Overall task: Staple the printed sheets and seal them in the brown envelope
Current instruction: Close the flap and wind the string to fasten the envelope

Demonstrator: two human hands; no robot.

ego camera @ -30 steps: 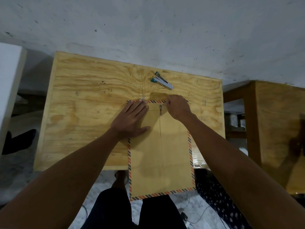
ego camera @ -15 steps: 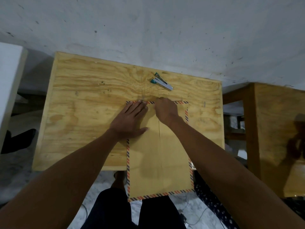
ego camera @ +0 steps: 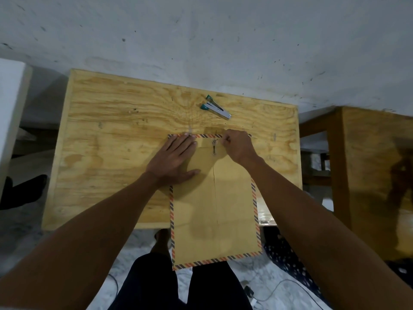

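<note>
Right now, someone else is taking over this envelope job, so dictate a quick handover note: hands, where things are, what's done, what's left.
Left hand: flat, pressing the brown envelope down near its top left.
Right hand: fingers pinched at the string clasp under the top edge; whether it grips the string is unclear.
Envelope lies on the plywood table, its lower end hanging over the near edge.
Stapler sits beyond it, untouched.
No printed sheets visible, presumably inside.
Left: finish fastening the clasp.

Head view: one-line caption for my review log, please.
Left hand flattens the brown envelope on the plywood table while right hand works its string clasp; stapler beyond.
</note>
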